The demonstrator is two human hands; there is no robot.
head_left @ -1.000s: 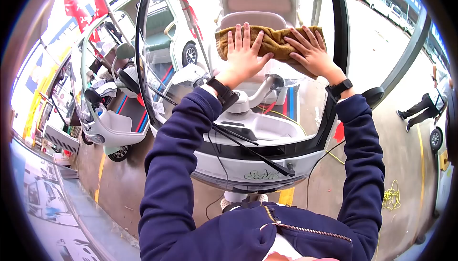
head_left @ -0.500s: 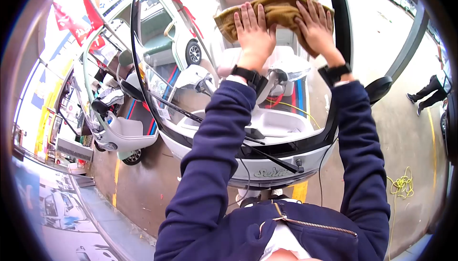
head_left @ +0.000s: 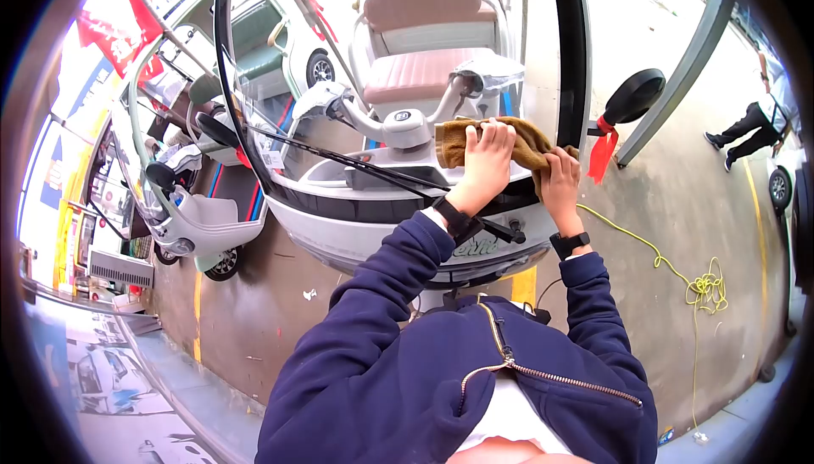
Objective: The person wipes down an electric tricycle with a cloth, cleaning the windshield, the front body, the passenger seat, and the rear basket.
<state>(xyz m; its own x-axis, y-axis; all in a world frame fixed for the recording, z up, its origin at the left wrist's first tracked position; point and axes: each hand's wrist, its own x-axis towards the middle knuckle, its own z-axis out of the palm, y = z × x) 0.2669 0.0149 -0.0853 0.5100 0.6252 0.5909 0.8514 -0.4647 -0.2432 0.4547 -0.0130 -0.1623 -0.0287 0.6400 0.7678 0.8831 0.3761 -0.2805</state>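
A brown cloth (head_left: 456,140) lies bunched against the lower right of the clear windshield (head_left: 280,138) of a small white vehicle (head_left: 339,239). My left hand (head_left: 489,163) has its fingers curled over the middle of the cloth. My right hand (head_left: 560,186) grips its right end, close to the black windshield frame (head_left: 571,66). Both palms are mostly hidden. Below my left forearm, the black wiper (head_left: 500,231) is partly covered. Through the glass show a handlebar (head_left: 403,125) and a pink seat (head_left: 407,74).
A black mirror (head_left: 636,95) with a red ribbon (head_left: 604,155) juts out on the right. Yellow cord (head_left: 705,290) lies on the floor. Another light-coloured vehicle (head_left: 203,227) stands at left. A person in dark trousers (head_left: 750,129) is at far right.
Both hands have moved down the windshield with the cloth, from near the top to the lower right. The cloth is more bunched, and the fingers, flat before, are now curled.
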